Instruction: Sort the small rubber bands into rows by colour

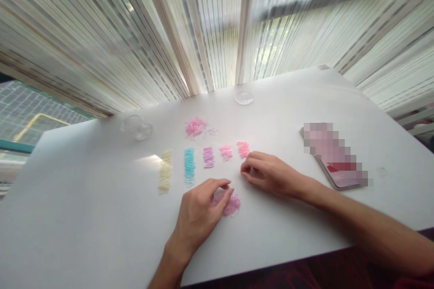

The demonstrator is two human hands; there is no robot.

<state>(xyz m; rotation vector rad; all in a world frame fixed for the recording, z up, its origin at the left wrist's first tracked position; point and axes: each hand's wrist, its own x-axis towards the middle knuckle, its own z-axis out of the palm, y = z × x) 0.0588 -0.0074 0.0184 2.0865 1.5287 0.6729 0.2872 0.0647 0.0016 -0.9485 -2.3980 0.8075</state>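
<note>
My left hand hovers over a loose pile of pinkish-purple thin strands, partly covering it. Its thumb and index finger curve toward each other, with a narrow gap between the tips. My right hand rests just below a short coral-pink stack of strands, fingers curled and pinched; anything between them is too small to make out. Leftward from that stack run a pink stack, a purple stack, a longer turquoise stack and a pale yellow stack, all laid in neat columns.
Behind the columns lies a loose pink heap of strands. Clear round plastic pieces sit at the back left, and a clear round dish at the back. A phone lies on the right of the white table. String curtains hang behind.
</note>
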